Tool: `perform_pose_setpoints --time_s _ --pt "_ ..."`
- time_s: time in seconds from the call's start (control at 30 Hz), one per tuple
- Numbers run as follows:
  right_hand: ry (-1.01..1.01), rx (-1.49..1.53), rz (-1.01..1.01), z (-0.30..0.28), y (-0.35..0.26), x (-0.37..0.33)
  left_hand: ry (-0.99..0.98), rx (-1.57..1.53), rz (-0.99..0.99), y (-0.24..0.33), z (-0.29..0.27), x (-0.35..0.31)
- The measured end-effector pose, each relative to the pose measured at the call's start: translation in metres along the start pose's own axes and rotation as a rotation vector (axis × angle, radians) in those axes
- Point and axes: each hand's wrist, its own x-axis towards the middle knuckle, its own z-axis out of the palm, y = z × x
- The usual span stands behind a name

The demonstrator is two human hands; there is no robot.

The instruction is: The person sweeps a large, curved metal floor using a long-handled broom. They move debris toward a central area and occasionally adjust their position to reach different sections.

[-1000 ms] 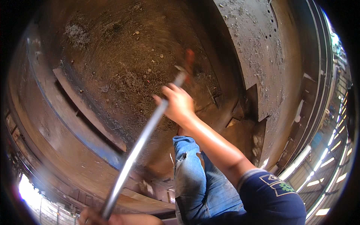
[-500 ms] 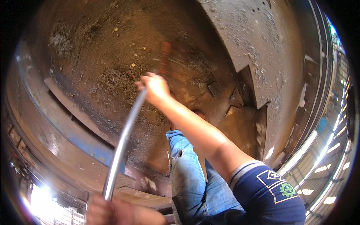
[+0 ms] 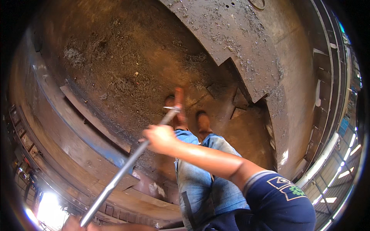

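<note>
Both my hands are closed round a long silver metal pole with a narrow red head [image 3: 179,98] at its far end, a crosspiece by the joint. My right hand [image 3: 160,138] grips the pole [image 3: 125,169] partway down its length. My left hand [image 3: 75,224] holds the upper end at the lower left edge, partly cut off by the frame. The red head is blurred by motion and hangs over or touches the floor just by my brown shoes [image 3: 203,120]; which one I cannot tell. Its exact kind does not show.
Curly metal shavings [image 3: 129,82] and dirt lie over the brown floor. At the right a large steel plate [image 3: 246,50] with a stepped, cut edge carries more shavings. Long metal beams [image 3: 92,119] run along the left, and small offcuts [image 3: 239,112] lie near my feet.
The red head has swung back toward my shoes. My right hand has come nearer to me, and my left hand has moved down and left with the pole's upper end.
</note>
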Motion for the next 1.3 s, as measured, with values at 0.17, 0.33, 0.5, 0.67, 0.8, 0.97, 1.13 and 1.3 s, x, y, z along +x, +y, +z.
perform_pose_setpoints --time_s 0.17,0.33,0.5,0.67,0.8,0.97,1.13,1.3 --pt "0.047 -0.364 0.333 0.002 0.147 -0.056 0.263 -0.117 -0.346 -0.192 -0.037 -0.129" --pt "0.560 -0.152 0.114 -0.008 0.171 0.112 -0.003 0.175 -0.182 -0.219 0.029 -0.120" --pt "0.410 -0.006 -0.307 -0.036 -0.049 0.211 -0.371 0.690 0.225 -0.115 0.001 -0.073" --pt "0.372 0.043 -0.216 -0.024 -0.081 0.139 -0.175 0.220 0.357 -0.024 -0.013 -0.002" --pt "0.314 0.027 0.017 -0.006 0.002 0.041 -0.092 -0.035 0.122 -0.045 -0.072 -0.026" --pt "0.243 -0.179 0.325 0.048 0.164 -0.013 0.173 -0.026 -0.398 -0.249 -0.074 -0.106" --pt "0.524 -0.173 0.265 0.060 0.193 0.078 0.114 0.084 -0.256 -0.255 -0.051 -0.084" --pt "0.397 0.055 0.042 0.019 0.040 0.115 0.297 0.124 0.118 -0.149 -0.028 -0.034"
